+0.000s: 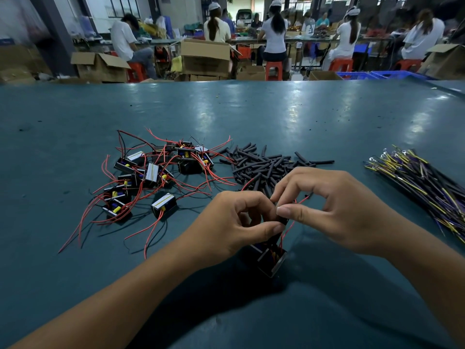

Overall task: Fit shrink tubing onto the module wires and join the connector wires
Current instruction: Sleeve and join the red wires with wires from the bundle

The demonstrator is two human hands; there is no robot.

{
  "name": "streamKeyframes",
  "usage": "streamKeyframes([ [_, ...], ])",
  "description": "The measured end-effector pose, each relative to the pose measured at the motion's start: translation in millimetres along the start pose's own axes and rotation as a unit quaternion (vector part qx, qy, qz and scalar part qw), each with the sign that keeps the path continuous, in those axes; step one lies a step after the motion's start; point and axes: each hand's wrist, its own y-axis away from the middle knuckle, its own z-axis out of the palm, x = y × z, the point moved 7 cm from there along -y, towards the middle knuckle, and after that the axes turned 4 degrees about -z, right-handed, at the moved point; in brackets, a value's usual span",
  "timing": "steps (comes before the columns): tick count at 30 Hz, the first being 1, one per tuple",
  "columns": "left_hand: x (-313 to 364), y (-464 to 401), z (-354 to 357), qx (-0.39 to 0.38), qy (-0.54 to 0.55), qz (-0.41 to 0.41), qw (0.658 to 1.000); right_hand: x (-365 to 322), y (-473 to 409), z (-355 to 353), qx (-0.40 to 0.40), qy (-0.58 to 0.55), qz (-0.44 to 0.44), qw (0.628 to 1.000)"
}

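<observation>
Just below the middle of the frame, the left hand (235, 222) and right hand (334, 210) meet fingertip to fingertip over one module (270, 260), which sits on the green table (75, 273) directly beneath them. Both hands are pinched closed: the left thumb and forefinger grip what looks like a short black tube (283, 219), and the right thumb and forefinger pinch the thin red wire (300, 200) rising from the module, though the exact contact is partly hidden by the fingers. The wire runs roughly upright from the module to the pinch, its free end pointing toward the upper right, so the tube must slide along that line; the two hands seem equally near. Spare tubes (266, 165) lie in a heap just above the hands, more modules (151, 177) to the centre left, and the bundle of connector wires (422, 182) at the right edge, nearer the right hand. No label or writing can be read.
</observation>
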Motion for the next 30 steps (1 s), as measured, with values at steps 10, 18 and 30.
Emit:
streamKeyframes([
  [10, 0.4, 2.1, -1.5, 0.015, -0.027, -0.002, 1.000, 15.6, 5.9, -21.5, -0.037, 0.006, 0.042, 0.998],
  [18, 8.3, 2.0, 7.2, 0.081, -0.112, 0.039, 0.990, 11.3, 6.6, -16.7, -0.053, 0.003, 0.011, 0.999],
  [30, -2.1, 1.3, 15.0, 0.054, -0.086, -0.018, 0.995, 11.1, 3.1, -8.0, -0.046, 0.088, -0.024, 0.995],
])
